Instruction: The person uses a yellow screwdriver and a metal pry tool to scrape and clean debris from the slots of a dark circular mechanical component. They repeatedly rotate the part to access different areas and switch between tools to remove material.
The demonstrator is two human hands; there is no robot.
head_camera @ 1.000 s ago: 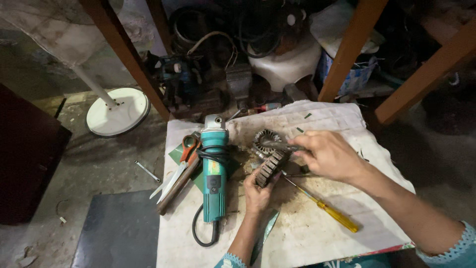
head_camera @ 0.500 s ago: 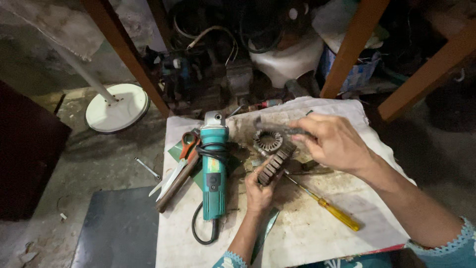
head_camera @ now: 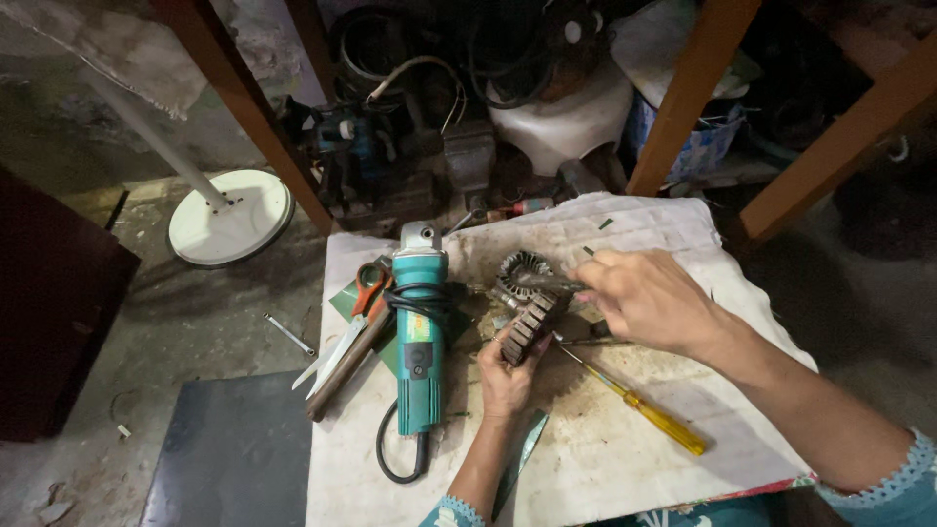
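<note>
Gripping from below, the left hand [head_camera: 508, 376] had its fingers curled around the lower end of a dark, ribbed motor stator [head_camera: 527, 310], a laminated steel core tilted up and away from the palm. Just above that grip, the right hand [head_camera: 649, 298] was closed on a thin metal tool [head_camera: 547, 283] whose tip reached left into the round open end of the stator; exactly what kind of tool it was could not be told. So the stator sat between the two hands, its bottom held by the left and its top end met by the tool from the right. Close under the right hand lay a screwdriver [head_camera: 639, 405] with a yellow handle, its shaft pointing up towards the stator and its handle running down and right, away from both grips. Just left of the left hand lay a teal angle grinder [head_camera: 420, 337], head pointing away from the person, its black cord looped below the handle. Further left of it lay scissors [head_camera: 351, 327] with orange handles, beside a long dark tool. All of these rested on a stained white cloth [head_camera: 634, 459] spread under both hands. Well left of the grips, on the concrete floor, stood a round white fan base [head_camera: 231, 217], and a small spanner [head_camera: 289, 334] lay nearer the cloth's edge
</note>
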